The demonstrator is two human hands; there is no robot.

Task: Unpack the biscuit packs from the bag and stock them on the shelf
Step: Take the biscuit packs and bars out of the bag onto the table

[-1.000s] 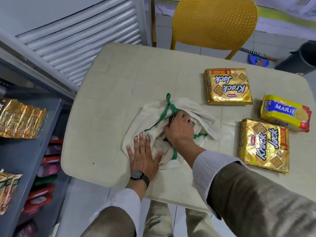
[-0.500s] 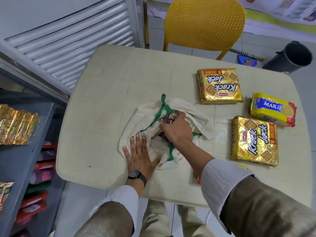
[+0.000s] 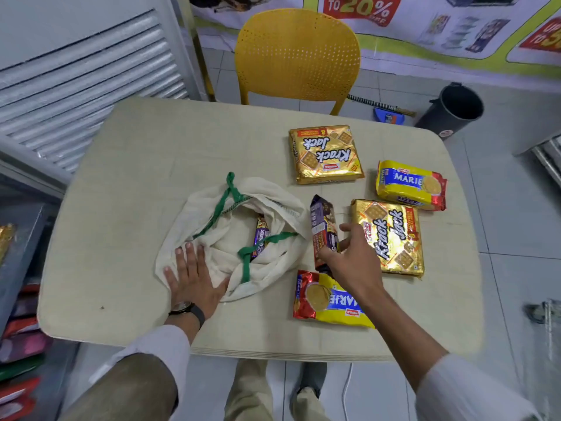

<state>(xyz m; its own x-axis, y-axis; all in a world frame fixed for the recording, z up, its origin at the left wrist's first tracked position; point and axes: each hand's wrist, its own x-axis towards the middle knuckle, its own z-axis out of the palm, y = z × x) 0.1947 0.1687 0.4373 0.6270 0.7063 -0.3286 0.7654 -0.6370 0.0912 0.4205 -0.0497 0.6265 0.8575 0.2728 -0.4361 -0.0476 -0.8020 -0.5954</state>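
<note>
My left hand (image 3: 194,278) lay flat, fingers straight, on the cloth bag (image 3: 230,238), while my right hand (image 3: 349,256) gripped a purple biscuit pack (image 3: 323,232) above the table (image 3: 151,165), beside the bag's mouth.

My left hand (image 3: 194,281) lies flat, palm down, fingers (image 3: 189,253) straight and slightly spread, a watch on its wrist. My right arm reaches forward from its sleeve; my right hand (image 3: 349,259) pinches with thumb and curled fingers.
</note>
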